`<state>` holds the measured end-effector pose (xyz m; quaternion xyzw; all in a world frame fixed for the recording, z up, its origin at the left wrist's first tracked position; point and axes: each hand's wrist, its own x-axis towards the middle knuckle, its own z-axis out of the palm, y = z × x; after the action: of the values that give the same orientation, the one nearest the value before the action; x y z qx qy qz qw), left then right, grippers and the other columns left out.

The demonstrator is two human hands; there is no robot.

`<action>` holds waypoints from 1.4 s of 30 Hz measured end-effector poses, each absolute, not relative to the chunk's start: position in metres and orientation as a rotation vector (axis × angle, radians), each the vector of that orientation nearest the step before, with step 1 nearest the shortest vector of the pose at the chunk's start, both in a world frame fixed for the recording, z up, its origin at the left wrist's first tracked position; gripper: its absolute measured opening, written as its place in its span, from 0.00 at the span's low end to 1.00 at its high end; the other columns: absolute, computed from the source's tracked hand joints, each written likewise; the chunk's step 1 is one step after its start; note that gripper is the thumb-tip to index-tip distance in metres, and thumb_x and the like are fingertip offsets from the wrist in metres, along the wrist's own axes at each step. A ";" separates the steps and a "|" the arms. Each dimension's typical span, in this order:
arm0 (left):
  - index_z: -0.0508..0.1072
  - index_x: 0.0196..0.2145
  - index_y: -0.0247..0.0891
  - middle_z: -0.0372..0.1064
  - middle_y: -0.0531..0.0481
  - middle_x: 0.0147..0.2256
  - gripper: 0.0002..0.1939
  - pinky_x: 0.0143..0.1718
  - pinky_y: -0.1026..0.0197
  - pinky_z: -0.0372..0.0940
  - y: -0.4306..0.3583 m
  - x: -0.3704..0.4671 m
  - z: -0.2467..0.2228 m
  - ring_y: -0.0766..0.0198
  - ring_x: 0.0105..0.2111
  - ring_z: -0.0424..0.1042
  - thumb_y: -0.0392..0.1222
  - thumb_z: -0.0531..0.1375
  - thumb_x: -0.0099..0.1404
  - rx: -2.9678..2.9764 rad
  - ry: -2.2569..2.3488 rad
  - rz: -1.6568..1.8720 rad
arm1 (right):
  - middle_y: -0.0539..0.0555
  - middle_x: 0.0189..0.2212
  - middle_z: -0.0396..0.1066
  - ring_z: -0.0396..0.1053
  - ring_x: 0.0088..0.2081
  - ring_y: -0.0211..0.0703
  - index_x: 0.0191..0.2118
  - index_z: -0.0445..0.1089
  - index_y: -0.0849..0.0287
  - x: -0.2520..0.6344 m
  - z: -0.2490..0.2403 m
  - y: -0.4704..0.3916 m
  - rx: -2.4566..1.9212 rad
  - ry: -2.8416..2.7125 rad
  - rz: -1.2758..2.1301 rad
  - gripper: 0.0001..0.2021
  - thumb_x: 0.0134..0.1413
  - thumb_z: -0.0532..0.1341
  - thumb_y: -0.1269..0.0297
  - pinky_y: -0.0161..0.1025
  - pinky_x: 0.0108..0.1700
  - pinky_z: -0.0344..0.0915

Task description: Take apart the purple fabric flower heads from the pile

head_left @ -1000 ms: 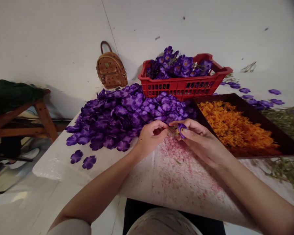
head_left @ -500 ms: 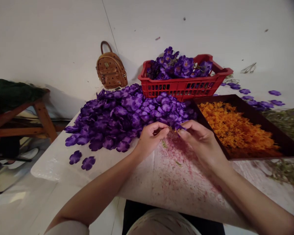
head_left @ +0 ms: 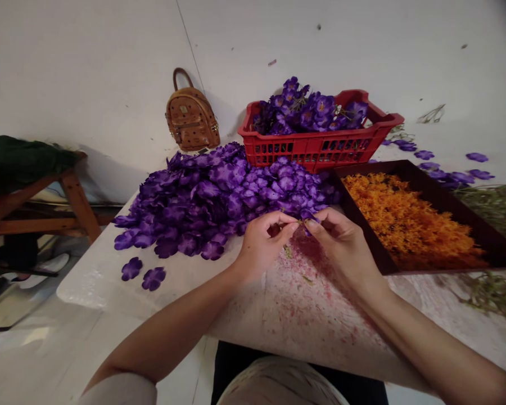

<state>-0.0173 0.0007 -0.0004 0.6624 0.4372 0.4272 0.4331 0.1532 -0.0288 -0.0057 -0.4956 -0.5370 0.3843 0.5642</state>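
Note:
Over the middle of the white table [head_left: 253, 320], my two hands meet fingertip to fingertip. My right hand [head_left: 341, 242] is closed in a pinch on a small purple flower [head_left: 307, 216]. Thumb and forefinger of my left hand [head_left: 263, 242] are pressed together at the flower's yellowish-green stem end, which is mostly hidden by the fingers. Just beyond them spreads a big heap of purple petals [head_left: 206, 197]. A dark tray [head_left: 373, 242] of orange fluffy flower centers [head_left: 413, 225] lies close to my right hand.
Behind the heap stands a red plastic crate [head_left: 316, 151] with purple flowers [head_left: 320, 109]. A brown backpack [head_left: 193, 121] leans at the wall. Green stems [head_left: 493, 298] lie at the right, and two loose petals [head_left: 153, 278] near the left edge. A wooden stool [head_left: 78, 197] is further left.
Both hands stay together at nearly the same place, with only small finger movements around the flower. The whole view has shifted slightly.

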 end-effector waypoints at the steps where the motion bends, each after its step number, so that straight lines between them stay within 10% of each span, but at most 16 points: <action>1: 0.82 0.36 0.39 0.76 0.51 0.30 0.08 0.31 0.62 0.60 0.001 -0.017 -0.001 0.65 0.28 0.67 0.42 0.64 0.69 1.670 1.097 1.064 | 0.48 0.27 0.63 0.60 0.32 0.42 0.29 0.68 0.54 0.153 -0.006 -0.029 -1.165 -1.268 0.906 0.13 0.64 0.67 0.57 0.41 0.36 0.57; 24: 0.82 0.35 0.42 0.81 0.47 0.36 0.10 0.43 0.56 0.67 -0.010 -0.027 -0.008 0.57 0.38 0.77 0.39 0.61 0.73 2.203 1.079 0.996 | 0.47 0.24 0.60 0.56 0.28 0.40 0.26 0.64 0.54 0.161 -0.009 -0.029 -1.199 -1.246 1.338 0.22 0.53 0.72 0.45 0.40 0.33 0.54; 42: 0.84 0.37 0.38 0.77 0.51 0.30 0.08 0.30 0.63 0.61 0.001 -0.029 -0.013 0.67 0.27 0.67 0.31 0.65 0.63 1.681 1.242 0.938 | 0.61 0.37 0.70 0.68 0.41 0.58 0.35 0.69 0.56 0.185 -0.042 0.013 -1.564 -1.909 0.061 0.06 0.64 0.58 0.67 0.52 0.45 0.65</action>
<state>-0.0291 0.0010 -0.0127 0.6682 0.4939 0.3731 0.4127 0.1845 0.0135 -0.0415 -0.5981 -0.7299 0.0234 0.3301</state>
